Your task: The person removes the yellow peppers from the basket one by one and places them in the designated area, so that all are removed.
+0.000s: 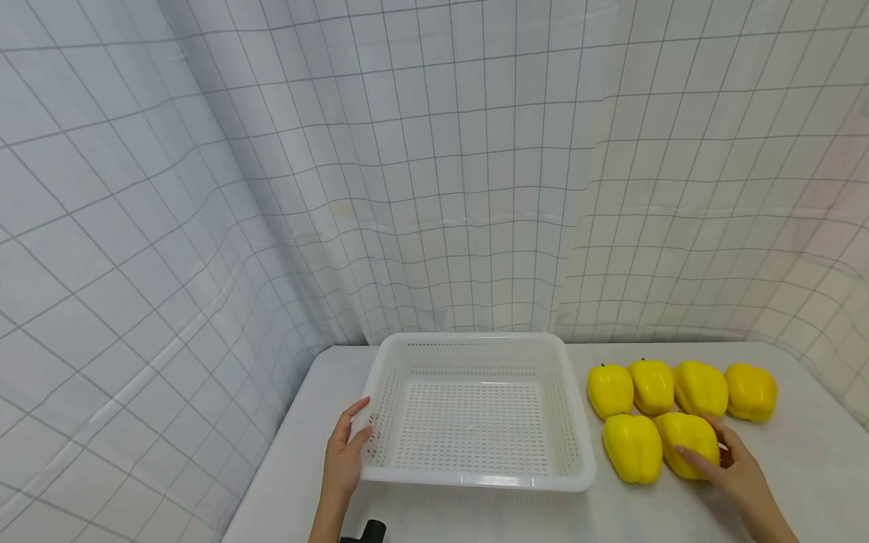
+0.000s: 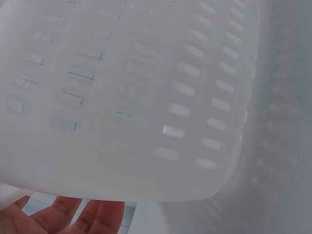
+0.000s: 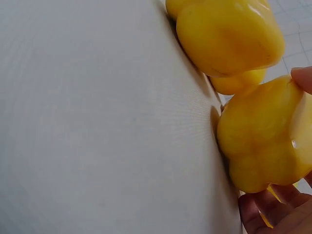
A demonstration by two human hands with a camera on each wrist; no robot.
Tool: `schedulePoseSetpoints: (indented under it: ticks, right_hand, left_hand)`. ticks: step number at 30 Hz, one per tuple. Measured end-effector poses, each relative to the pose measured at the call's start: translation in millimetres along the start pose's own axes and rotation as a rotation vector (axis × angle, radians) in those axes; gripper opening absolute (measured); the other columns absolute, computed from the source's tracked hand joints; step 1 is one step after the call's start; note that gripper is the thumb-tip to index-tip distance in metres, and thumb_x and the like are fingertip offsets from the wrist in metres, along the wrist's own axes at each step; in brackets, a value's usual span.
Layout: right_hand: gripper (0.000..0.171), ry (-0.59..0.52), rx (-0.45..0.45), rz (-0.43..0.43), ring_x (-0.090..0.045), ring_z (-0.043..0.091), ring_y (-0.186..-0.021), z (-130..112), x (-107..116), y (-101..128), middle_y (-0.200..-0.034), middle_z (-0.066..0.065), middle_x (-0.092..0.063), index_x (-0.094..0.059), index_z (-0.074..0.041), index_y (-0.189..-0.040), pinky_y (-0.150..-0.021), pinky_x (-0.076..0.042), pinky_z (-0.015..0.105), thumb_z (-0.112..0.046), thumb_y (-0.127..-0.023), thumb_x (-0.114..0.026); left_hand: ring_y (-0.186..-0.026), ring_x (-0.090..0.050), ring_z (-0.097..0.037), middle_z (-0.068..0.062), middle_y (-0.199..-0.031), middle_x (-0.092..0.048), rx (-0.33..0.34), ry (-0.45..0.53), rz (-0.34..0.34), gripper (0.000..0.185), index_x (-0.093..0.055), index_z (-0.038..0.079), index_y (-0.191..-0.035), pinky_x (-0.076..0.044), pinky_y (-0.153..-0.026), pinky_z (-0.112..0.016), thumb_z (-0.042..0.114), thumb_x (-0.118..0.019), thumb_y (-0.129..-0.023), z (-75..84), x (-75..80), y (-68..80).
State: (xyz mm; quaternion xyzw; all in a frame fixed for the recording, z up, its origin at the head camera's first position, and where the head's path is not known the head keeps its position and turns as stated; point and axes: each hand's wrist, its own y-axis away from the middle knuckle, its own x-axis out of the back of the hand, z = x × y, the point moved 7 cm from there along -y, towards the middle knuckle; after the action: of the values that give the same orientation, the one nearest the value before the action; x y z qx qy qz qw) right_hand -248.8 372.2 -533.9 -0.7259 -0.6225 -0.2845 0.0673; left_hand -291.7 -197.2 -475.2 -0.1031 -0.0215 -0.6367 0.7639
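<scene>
A white perforated plastic basket (image 1: 475,481) sits on the table, nothing inside it. My left hand (image 1: 344,456) grips its left rim, thumb over the edge; in the left wrist view the fingers (image 2: 105,217) show below the basket wall (image 2: 97,165). On the right, my right hand (image 1: 736,471) holds a yellow bell pepper (image 1: 687,441) in the front row, thumb on one side and fingers on the other. That pepper (image 3: 263,136) rests on or just above the table in the right wrist view. Another yellow bell pepper (image 1: 633,449) lies at its left.
Behind these, a back row of yellow bell peppers (image 1: 701,388) runs along the table's far right. A white cloth covers the table (image 1: 421,520). Checked white curtains (image 1: 475,188) hang behind and at the sides. A black object (image 1: 372,530) pokes in at the bottom edge.
</scene>
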Motion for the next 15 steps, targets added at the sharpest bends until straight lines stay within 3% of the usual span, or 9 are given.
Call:
schedulePoseSetpoints:
  ticks: [9, 15]
  right_hand:
    - [0.105, 0.007, -0.036, -0.026, -0.024, 0.048, -0.123, 0.4, -3.2, -2.5, -0.147, 0.036, -0.005, 0.007, -0.004, -0.15, -0.096, -0.03, 0.059, -0.061, -0.086, -0.054]
    - [0.109, -0.019, -0.038, -0.021, -0.016, 0.049, -0.13, 4.3, -4.5, -4.4, -0.149, 0.034, -0.005, 0.006, -0.003, -0.15, -0.101, -0.02, 0.062, -0.064, -0.084, -0.054]
  left_hand:
    - [-0.116, -0.049, -0.031, -0.018, -0.143, -0.04, 0.001, -0.005, 0.004, 0.047, -0.045, 0.007, -0.14, -0.046, -0.079, -0.029, -0.001, -0.046, -0.094, -0.2, 0.5, 0.4]
    - [-0.116, -0.049, -0.031, -0.018, -0.143, -0.04, 0.004, -0.008, 0.005, 0.046, -0.045, 0.007, -0.14, -0.047, -0.079, -0.03, -0.001, -0.046, -0.094, -0.3, 0.5, 0.7]
